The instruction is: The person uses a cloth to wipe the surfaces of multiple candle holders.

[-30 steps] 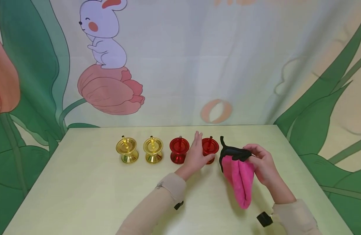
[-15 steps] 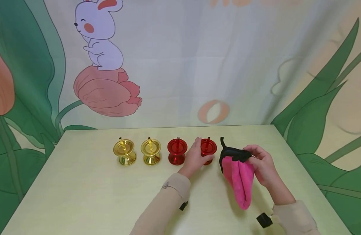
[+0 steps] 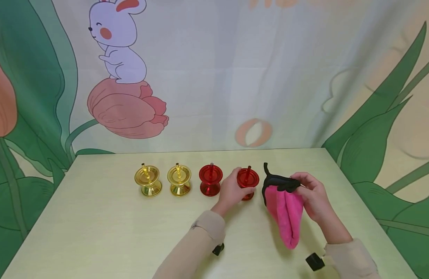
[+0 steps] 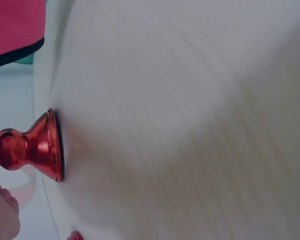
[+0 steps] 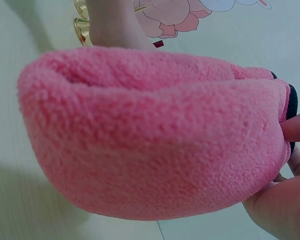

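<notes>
My left hand [image 3: 233,193] grips a shiny red candle holder [image 3: 248,177], with a shallow dish, a central post and a flared foot. In the left wrist view, the red candle holder's foot [image 4: 45,145] shows by the table surface; whether it touches is hard to tell. My right hand [image 3: 313,195] pinches the black-trimmed top of a folded pink plush cloth [image 3: 285,217], which hangs down over the table. The cloth [image 5: 155,145] fills most of the right wrist view, with fingers at its right end.
A second red candle holder [image 3: 211,180] stands just left of the left hand. Two gold candle holders, one [image 3: 179,179] nearer and one [image 3: 148,181] farther left, continue the row. Behind the pale table [image 3: 95,224] hangs a printed curtain [image 3: 200,77].
My left hand has closed in on the rightmost red candle holder, which has shifted slightly toward me and to the right. The right hand and cloth have hardly moved.
</notes>
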`<state>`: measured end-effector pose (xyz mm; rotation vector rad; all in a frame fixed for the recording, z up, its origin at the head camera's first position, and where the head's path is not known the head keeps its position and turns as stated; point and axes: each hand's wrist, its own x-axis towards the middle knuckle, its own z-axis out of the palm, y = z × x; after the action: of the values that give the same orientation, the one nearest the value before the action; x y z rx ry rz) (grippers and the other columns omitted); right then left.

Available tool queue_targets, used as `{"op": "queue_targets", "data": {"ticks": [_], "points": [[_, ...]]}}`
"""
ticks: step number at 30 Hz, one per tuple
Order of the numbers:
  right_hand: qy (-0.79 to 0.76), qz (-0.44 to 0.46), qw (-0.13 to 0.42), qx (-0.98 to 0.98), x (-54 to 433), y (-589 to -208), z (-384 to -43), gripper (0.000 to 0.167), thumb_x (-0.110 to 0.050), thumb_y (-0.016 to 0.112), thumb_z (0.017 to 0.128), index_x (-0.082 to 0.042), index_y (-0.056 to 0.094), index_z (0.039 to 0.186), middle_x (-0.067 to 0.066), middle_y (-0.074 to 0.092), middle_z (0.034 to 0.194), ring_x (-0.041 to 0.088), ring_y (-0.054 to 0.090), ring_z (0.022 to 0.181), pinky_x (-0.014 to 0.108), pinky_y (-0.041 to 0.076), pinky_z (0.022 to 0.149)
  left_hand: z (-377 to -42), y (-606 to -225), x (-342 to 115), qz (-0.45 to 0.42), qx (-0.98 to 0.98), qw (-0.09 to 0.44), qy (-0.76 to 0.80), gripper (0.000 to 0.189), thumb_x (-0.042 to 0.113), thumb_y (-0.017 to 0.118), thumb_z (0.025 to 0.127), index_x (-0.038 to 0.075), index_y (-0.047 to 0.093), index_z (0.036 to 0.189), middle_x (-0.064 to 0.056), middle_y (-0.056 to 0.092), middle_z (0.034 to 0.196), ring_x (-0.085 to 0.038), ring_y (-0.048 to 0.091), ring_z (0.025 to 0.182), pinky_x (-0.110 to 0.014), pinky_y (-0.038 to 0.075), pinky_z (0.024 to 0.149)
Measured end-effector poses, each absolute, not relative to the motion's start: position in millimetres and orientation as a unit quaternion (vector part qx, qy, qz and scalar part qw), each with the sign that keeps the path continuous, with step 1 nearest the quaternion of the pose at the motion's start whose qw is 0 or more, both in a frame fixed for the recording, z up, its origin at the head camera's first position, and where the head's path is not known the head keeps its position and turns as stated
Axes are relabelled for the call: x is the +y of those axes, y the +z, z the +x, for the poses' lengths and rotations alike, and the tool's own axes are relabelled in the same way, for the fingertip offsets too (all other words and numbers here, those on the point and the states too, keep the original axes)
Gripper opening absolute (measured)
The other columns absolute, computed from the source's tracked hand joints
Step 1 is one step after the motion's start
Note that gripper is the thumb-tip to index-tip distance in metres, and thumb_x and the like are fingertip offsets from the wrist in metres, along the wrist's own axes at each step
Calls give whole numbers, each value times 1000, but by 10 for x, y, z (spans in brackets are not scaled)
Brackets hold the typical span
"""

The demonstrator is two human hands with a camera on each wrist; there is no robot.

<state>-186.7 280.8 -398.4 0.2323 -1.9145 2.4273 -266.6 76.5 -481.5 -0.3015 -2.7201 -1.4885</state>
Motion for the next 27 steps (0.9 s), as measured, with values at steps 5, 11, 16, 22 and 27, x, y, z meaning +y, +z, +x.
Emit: {"op": "queue_targets", "data": {"ticks": [5,11,16,22,27], "points": [[781,78,24,-619,2814,-3981,-1866,34,13,40,82,-12,60,92,-2,58,87,6,60,76,15,50,64,-2592,-4789,740,-83,-865,7,-495,74,35,76,66,17,40,129,-1,56,118,-19,52,107,-33,50,80],[791,85,45,-605,2803,-3959,-1863,32,13,40,83,-10,60,92,-1,58,86,7,61,75,15,50,63,-2466,-4684,665,-87,-860,-1,-504,73,37,76,65,21,41,126,1,56,116,-18,53,104,-32,50,78],[813,99,78,-569,2764,-3928,-1871,30,14,41,84,-8,61,92,1,59,86,9,62,76,15,50,63,-2297,-4591,569,-110,-861,-30,-495,75,37,76,64,22,38,127,0,54,120,-19,51,107,-33,49,78],[830,133,105,-532,2702,-3867,-1877,31,15,39,84,-4,60,94,3,61,89,12,62,79,18,51,61,-2116,-4508,506,-153,-867,-54,-471,79,37,75,65,20,34,129,1,52,124,-17,51,109,-32,48,82],[840,183,117,-497,2634,-3799,-1878,33,19,35,83,1,59,97,8,62,95,15,61,83,20,52,67,-2015,-4443,498,-175,-869,-71,-456,82,39,75,64,19,30,131,1,51,125,-17,51,109,-33,47,84]]}}
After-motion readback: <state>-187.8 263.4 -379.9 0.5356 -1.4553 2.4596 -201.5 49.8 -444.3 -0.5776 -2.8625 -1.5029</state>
